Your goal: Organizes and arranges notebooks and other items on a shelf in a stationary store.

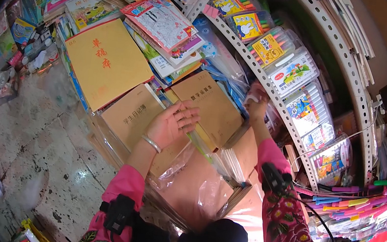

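Note:
My left hand [172, 123] hovers over the stacked exercise books, palm turned partly up and fingers loosely curled and apart, with nothing in it. Beneath it lies a brown notebook [131, 112]; another brown notebook [206, 104] lies just right of it. My right hand [256, 107] reaches in beside the perforated metal shelf edge [270, 85], past the right-hand notebook. Its fingers close around something pale and crumpled [252, 98], perhaps cloth or paper, mostly hidden. A large yellow-covered book [107, 64] lies left of both brown notebooks.
Colouring books [160, 22] are piled at the back. Marker sets in clear cases [293, 73] fill the shelf on the right, with loose pens [350, 205] below. Clear plastic wrap [208, 195] covers nearer brown books. A worn tiled floor [51, 150] spreads out on the left.

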Motion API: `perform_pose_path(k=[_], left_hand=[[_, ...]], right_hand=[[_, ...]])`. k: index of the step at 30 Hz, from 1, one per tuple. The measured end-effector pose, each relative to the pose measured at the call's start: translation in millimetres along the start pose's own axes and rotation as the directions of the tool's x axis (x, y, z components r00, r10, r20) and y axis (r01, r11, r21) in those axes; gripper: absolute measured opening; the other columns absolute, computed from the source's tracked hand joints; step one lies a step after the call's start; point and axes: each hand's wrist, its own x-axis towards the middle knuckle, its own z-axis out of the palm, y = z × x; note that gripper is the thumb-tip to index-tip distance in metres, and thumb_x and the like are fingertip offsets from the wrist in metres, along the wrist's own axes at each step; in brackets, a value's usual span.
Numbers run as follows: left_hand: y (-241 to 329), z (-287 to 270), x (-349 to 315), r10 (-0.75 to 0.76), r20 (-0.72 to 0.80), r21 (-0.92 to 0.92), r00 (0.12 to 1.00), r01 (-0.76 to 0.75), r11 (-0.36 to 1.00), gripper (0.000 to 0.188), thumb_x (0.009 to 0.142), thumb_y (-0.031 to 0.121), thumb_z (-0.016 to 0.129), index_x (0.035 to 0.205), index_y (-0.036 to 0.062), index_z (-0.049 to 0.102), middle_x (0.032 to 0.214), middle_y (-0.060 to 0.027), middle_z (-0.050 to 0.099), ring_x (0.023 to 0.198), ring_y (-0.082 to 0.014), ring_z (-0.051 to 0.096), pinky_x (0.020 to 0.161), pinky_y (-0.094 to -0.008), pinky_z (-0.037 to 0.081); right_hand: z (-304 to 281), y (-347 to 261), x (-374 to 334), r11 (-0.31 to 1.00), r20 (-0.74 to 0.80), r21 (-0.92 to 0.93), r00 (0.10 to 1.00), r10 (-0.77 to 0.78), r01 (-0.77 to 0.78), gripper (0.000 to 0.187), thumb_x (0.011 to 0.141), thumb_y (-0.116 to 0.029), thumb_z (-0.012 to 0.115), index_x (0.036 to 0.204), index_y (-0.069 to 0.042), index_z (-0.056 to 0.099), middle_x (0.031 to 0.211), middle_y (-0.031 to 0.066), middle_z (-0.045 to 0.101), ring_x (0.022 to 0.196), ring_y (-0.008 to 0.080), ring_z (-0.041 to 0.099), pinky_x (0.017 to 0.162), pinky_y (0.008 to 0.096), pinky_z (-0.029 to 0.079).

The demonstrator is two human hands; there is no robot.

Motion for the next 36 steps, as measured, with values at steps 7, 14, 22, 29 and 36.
perform_pose_path(k=[7, 14, 22, 29, 36], left_hand=[[-2, -2, 1, -0.001, -0.014, -0.060, 1.000, 0.000, 0.998, 0.047, 0.094, 0.035, 0.046, 0.130, 0.0064, 0.040, 0.131, -0.0154, 0.045, 0.121, -0.0278, 0.044, 0.100, -0.0410, 0.036], [-2, -6, 2, 0.012, -0.001, -0.061, 1.000, -0.012, 0.998, 0.048, 0.094, 0.035, 0.046, 0.132, 0.0066, 0.039, 0.134, -0.0148, 0.042, 0.125, -0.0284, 0.039, 0.104, -0.0427, 0.031], [-2, -7, 3, 0.013, 0.024, -0.063, 1.000, -0.011, 0.998, 0.048, 0.094, 0.034, 0.046, 0.132, 0.0059, 0.039, 0.134, -0.0152, 0.042, 0.125, -0.0292, 0.040, 0.104, -0.0433, 0.032], [-2, -4, 1, 0.009, 0.005, -0.071, 1.000, -0.009, 0.997, 0.046, 0.093, 0.034, 0.047, 0.130, 0.0058, 0.041, 0.133, -0.0160, 0.043, 0.124, -0.0306, 0.041, 0.104, -0.0437, 0.033], [-2, -4, 1, 0.005, 0.017, -0.053, 1.000, -0.004, 0.999, 0.048, 0.091, 0.035, 0.050, 0.129, 0.0066, 0.041, 0.130, -0.0132, 0.045, 0.121, -0.0289, 0.043, 0.102, -0.0427, 0.034]], right_hand=[[-52, -111, -135, 0.962, 0.483, 0.223, 0.875, 0.035, -0.161, 0.047, 0.081, -0.002, 0.058, 0.125, -0.014, 0.046, 0.114, 0.0112, 0.055, 0.086, 0.0197, 0.059, 0.064, 0.0269, 0.050], [-39, -120, -153, 0.925, 0.485, 0.058, 0.799, -0.355, 0.376, 0.049, 0.080, -0.007, 0.060, 0.126, -0.011, 0.045, 0.126, 0.0140, 0.049, 0.096, 0.0270, 0.056, 0.069, 0.0295, 0.051], [-43, -124, -155, 0.948, 0.517, 0.053, 0.804, -0.294, 0.313, 0.050, 0.078, -0.007, 0.061, 0.126, -0.011, 0.045, 0.128, 0.0152, 0.048, 0.104, 0.0315, 0.055, 0.074, 0.0327, 0.052], [-42, -124, -154, 0.954, 0.520, 0.023, 0.811, -0.267, 0.298, 0.052, 0.078, -0.010, 0.063, 0.127, -0.011, 0.043, 0.127, 0.0164, 0.048, 0.108, 0.0350, 0.053, 0.082, 0.0370, 0.050], [-41, -120, -153, 0.972, 0.548, -0.017, 0.815, -0.188, 0.235, 0.062, 0.078, -0.013, 0.064, 0.133, -0.007, 0.036, 0.127, 0.0206, 0.047, 0.108, 0.0382, 0.052, 0.085, 0.0404, 0.048]])
